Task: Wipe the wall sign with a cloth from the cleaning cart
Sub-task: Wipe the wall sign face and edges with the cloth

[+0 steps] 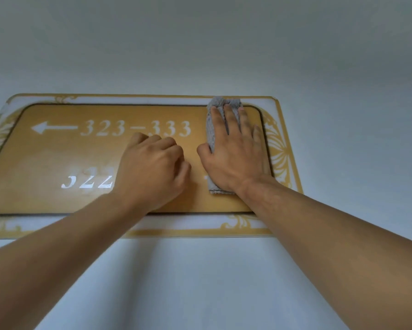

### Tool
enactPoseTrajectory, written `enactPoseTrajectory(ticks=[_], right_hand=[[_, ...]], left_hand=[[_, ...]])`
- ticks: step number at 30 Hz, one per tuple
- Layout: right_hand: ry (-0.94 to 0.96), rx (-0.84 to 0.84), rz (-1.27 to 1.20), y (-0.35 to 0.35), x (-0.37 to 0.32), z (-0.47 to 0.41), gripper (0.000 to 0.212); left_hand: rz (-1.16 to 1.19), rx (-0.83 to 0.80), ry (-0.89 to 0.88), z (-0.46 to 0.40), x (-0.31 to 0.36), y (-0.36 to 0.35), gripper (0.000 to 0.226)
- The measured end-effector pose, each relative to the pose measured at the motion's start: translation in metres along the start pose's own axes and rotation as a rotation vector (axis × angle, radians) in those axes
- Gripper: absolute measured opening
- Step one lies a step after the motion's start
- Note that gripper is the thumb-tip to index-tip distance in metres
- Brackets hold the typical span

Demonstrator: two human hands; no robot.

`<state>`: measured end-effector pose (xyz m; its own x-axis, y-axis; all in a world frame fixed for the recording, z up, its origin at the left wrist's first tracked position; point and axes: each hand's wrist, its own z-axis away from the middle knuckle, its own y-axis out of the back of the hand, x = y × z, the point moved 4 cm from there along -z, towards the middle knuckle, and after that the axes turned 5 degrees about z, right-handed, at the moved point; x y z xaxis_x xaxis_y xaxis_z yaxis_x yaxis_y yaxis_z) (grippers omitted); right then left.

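A gold wall sign [57, 153] with a white arrow and white room numbers hangs on the wall, framed by a white and gold ornamental border. A folded grey cloth [211, 129] lies flat on the sign's right part. My right hand [235, 151] presses on the cloth with fingers spread, thumb at its left edge. My left hand [152, 167] rests on the middle of the sign with fingers curled into a loose fist, holding nothing, and it hides part of the lower row of numbers.
A plain pale wall [200, 44] surrounds the sign on all sides. Both forearms reach up from the bottom corners of the view. The cleaning cart is out of view.
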<state>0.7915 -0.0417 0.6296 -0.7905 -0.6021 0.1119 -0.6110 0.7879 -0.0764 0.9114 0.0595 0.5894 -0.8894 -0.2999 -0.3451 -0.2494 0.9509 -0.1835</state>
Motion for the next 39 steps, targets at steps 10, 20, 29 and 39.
enactPoseTrajectory(ticks=[10, 20, 29, 39], right_hand=[[0.000, -0.009, -0.033, -0.004, -0.007, -0.037, 0.079], [-0.054, -0.002, -0.022, -0.011, -0.018, -0.074, 0.077], [-0.085, -0.007, 0.013, -0.012, -0.025, -0.089, 0.077], [-0.113, -0.002, 0.024, -0.013, -0.036, -0.103, 0.076]], left_hand=[[0.131, 0.053, 0.270, -0.001, -0.056, -0.014, 0.052], [0.136, -0.007, 0.393, 0.000, -0.067, -0.024, 0.068], [0.131, -0.003, 0.398, -0.001, -0.070, -0.028, 0.066], [0.142, -0.004, 0.429, 0.000, -0.073, -0.028, 0.065]])
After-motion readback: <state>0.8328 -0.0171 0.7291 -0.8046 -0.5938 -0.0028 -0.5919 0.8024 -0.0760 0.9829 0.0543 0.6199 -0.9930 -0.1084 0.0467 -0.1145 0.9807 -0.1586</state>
